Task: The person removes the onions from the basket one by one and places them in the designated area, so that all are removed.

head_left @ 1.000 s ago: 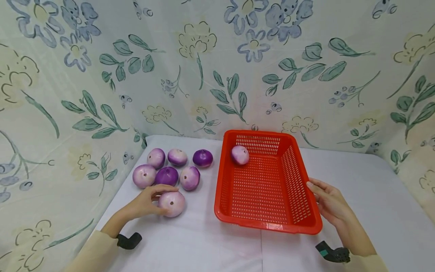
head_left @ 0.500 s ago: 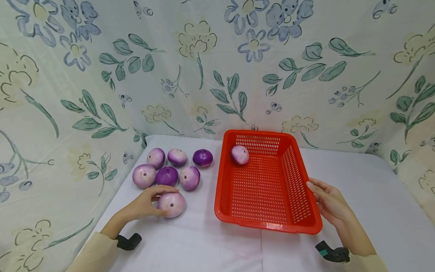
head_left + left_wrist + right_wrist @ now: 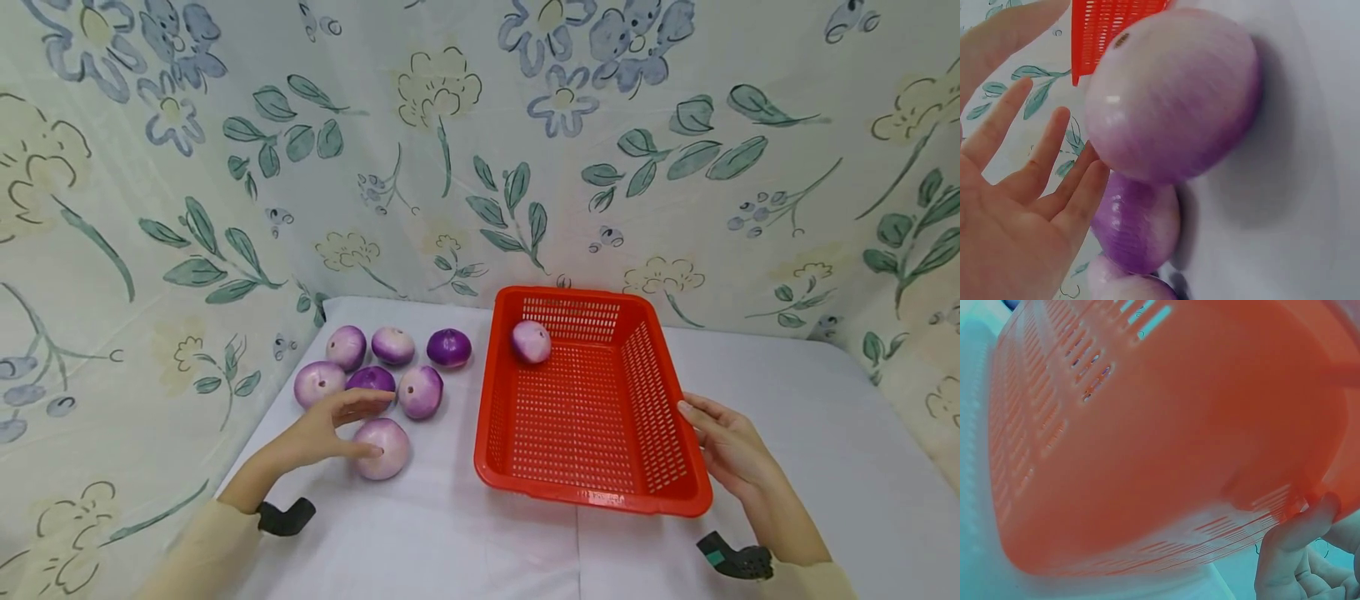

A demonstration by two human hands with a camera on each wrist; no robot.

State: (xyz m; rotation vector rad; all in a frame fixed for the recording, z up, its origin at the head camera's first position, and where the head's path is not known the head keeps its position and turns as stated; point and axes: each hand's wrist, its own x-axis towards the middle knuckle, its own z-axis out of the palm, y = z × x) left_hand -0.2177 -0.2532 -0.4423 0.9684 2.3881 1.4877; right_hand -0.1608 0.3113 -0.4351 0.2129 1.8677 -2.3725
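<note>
In the head view my left hand (image 3: 318, 432) is raised with its fingers straight and parted over a pale red onion (image 3: 386, 458) at the front left of the table. The left wrist view shows that onion (image 3: 1172, 106) beside the spread fingers, free of any grip. My right hand (image 3: 731, 446) holds the right rim of a red plastic basket (image 3: 592, 502), thumb on the rim. In the right wrist view the curled fingers of that hand (image 3: 1304, 550) pinch the edge of the basket (image 3: 1147, 437). One red onion (image 3: 531, 342) lies inside the basket, at its back left.
Behind my left hand several more red onions sit close together, among them a dark purple one (image 3: 448, 347) and a paler one (image 3: 319, 384). A white cloth (image 3: 465, 550) covers the table. Floral fabric (image 3: 450, 167) hangs at the back and sides.
My left hand has let go of the front onion; its fingers have lifted and spread away from it. The onion, the basket and my right hand stay in place.
</note>
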